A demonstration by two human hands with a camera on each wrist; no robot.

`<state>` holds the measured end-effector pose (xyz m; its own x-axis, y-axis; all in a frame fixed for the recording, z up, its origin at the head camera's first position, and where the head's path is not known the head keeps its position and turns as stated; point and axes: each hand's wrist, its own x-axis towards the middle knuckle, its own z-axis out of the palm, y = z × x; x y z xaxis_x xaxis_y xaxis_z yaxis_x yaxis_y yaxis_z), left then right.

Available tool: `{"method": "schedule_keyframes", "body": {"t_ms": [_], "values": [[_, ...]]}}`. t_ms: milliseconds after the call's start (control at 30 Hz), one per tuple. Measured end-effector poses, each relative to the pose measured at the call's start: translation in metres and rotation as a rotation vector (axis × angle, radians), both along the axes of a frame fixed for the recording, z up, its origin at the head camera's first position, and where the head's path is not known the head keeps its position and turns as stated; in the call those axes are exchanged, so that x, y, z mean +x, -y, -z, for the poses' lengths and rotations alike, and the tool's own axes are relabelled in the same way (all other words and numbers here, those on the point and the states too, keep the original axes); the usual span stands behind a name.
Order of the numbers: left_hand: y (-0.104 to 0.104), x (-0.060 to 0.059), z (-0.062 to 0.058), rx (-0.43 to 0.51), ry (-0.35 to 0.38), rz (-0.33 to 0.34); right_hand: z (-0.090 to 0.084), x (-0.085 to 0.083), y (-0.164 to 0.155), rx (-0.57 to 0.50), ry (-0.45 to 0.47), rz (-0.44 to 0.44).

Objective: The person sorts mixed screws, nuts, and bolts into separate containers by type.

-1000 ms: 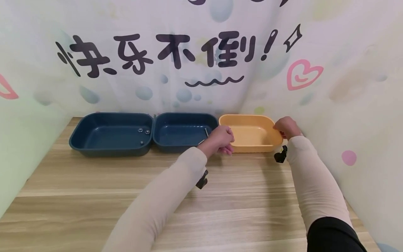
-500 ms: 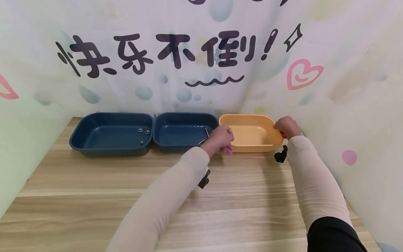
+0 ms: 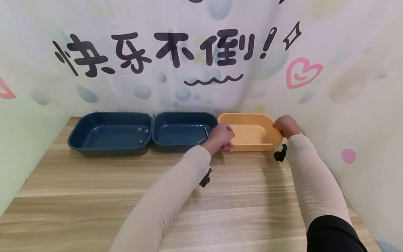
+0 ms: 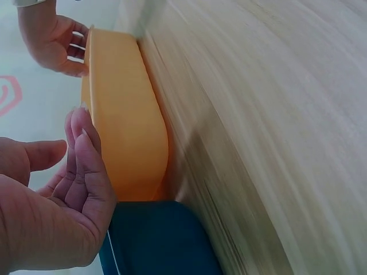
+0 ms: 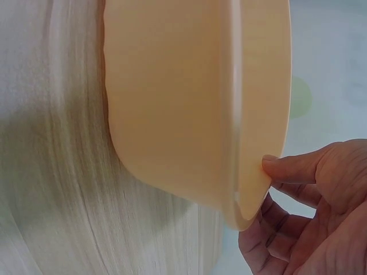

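A yellow plastic bin (image 3: 252,147) stands at the right end of a row against the back wall. My right hand (image 3: 287,126) pinches its right end, thumb (image 5: 281,169) inside the rim and fingers outside. My left hand (image 4: 74,200) is at the bin's left end, above where it meets the middle blue bin (image 3: 176,144). Its fingers are nearly straight beside the yellow rim, and its thumb stands apart from them. Nothing shows between them. Two metal bolts (image 3: 206,132) lie in the middle bin, partly near my left wrist.
At the left stands a larger blue bin (image 3: 110,152) with a few small metal nuts (image 3: 139,130) in its right part. All the bins rest on a wood-grain table (image 3: 126,189). A printed cloth (image 3: 176,80) hangs directly behind them, and another wall surface rises close to my right arm.
My left forearm has shifted slightly to the right. The head view has moved a little; the right hand keeps its hold on the yellow bin, and the bins stay in place.
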<state>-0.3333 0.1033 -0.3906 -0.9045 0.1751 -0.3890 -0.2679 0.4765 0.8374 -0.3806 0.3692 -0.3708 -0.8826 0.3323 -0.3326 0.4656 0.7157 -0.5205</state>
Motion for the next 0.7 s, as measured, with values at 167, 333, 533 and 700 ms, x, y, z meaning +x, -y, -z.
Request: {"method": "schedule_keyframes", "body": {"t_ms": [167, 333, 533, 700], "values": [[0.003, 0.003, 0.0, 0.036, -0.011, 0.012, 0.0, -0.001, 0.0, -0.012, 0.006, 0.024], [0.001, 0.011, -0.008, 0.066, -0.011, 0.026, -0.001, 0.001, 0.0, -0.01, 0.005, 0.023], [0.0, 0.017, -0.013, 0.077, -0.021, 0.048, 0.002, 0.001, 0.001, -0.009, 0.019, 0.046], [0.008, 0.019, -0.015, 0.082, -0.035, 0.068, 0.002, 0.0, 0.0, -0.009, 0.013, 0.031]]}}
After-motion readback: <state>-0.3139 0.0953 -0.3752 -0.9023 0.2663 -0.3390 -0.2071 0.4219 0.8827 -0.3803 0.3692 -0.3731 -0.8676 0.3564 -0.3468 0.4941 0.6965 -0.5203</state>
